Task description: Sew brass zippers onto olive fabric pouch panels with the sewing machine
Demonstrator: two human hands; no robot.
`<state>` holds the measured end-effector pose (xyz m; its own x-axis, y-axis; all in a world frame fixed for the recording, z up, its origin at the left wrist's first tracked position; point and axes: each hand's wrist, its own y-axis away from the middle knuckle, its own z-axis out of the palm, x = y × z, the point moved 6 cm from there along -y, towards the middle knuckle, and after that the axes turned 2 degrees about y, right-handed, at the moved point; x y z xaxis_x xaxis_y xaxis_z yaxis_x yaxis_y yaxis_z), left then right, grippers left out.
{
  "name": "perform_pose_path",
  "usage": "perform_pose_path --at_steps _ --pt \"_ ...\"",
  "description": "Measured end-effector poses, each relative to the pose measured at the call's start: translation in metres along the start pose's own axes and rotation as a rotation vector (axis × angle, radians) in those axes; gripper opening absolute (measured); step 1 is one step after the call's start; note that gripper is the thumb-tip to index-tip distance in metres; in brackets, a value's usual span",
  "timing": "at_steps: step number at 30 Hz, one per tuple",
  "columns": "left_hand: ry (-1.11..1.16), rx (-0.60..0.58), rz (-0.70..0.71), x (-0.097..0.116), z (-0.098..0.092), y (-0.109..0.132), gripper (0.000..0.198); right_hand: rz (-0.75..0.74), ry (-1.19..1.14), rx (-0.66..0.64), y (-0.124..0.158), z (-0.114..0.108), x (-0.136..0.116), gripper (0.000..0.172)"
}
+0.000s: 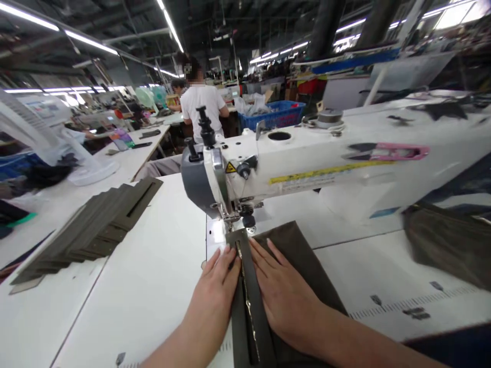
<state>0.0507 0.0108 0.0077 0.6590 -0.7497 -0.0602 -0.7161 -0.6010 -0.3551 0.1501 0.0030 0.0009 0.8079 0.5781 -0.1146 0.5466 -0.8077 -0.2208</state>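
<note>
A dark olive fabric panel (303, 266) lies under the needle end of a white sewing machine (299, 153). Along it runs a darker strip (259, 327) with a long slot, and a gold-toothed zipper (247, 296) shows inside the slot. Flat on the strip's left edge rests my left hand (215, 291), fingers stretched toward the presser foot (230, 223). My right hand (282, 291) presses flat on the strip's right side and the panel, its fingers extended. Both sets of fingertips are a short way in front of the foot.
A fanned stack of olive strips (92, 230) lies on the left of the table. Pink-handled thread snips (399, 151) lie against the machine arm. More dark fabric (445, 240) is at the right. Behind stand a blue basket (272, 118), a white fan (84, 158) and a person in white (203, 110).
</note>
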Motion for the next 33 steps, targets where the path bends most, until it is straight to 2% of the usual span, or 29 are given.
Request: perform_pose_path --at_steps 6,14,24,33 --pt "-0.052 0.007 -0.011 -0.006 -0.001 -0.006 0.038 0.006 0.026 0.003 -0.008 0.003 0.001 0.057" --pt "-0.045 0.053 -0.046 -0.023 0.008 -0.018 0.035 -0.001 0.039 0.059 -0.025 0.008 0.012 0.056" --pt "-0.023 0.052 -0.036 -0.022 0.013 -0.017 0.035 -0.016 0.035 0.12 -0.026 0.007 0.013 0.051" --pt "-0.059 0.026 -0.032 -0.023 0.014 -0.019 0.034 0.006 0.019 0.107 -0.027 0.008 0.015 0.052"
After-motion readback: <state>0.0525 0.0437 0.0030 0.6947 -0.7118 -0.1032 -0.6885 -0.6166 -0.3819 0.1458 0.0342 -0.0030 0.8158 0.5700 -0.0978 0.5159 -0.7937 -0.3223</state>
